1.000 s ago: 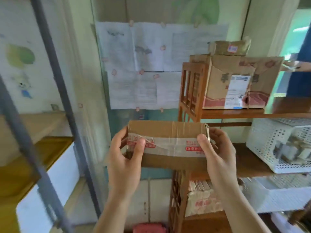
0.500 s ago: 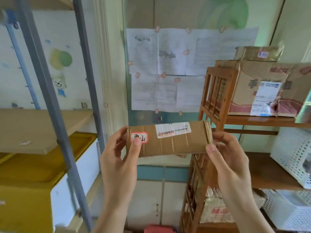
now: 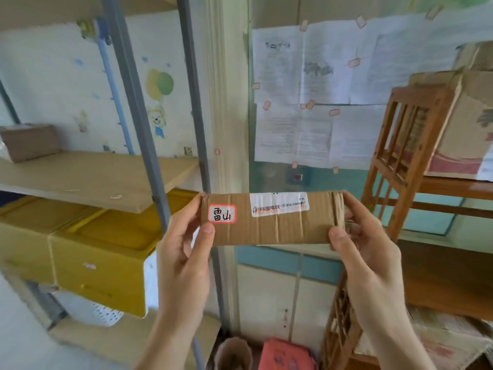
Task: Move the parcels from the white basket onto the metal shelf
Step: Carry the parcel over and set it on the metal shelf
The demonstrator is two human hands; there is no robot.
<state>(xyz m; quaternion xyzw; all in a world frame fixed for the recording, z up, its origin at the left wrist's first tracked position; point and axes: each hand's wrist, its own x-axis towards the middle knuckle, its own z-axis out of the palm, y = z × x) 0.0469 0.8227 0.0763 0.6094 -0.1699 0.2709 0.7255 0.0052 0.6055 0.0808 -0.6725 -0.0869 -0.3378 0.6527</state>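
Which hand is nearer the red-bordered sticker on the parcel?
Left. The left hand grips the parcel at the end bearing the red-bordered sticker, thumb just below it. The right hand holds the opposite end.

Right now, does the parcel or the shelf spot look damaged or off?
Mostly fine. The parcel, held level by the left hand and right hand, is creased under wrinkled tape, but no tear shows. Its white shipping label sits slightly askew. The shelf board looks flat, with one brown parcel at its far left.
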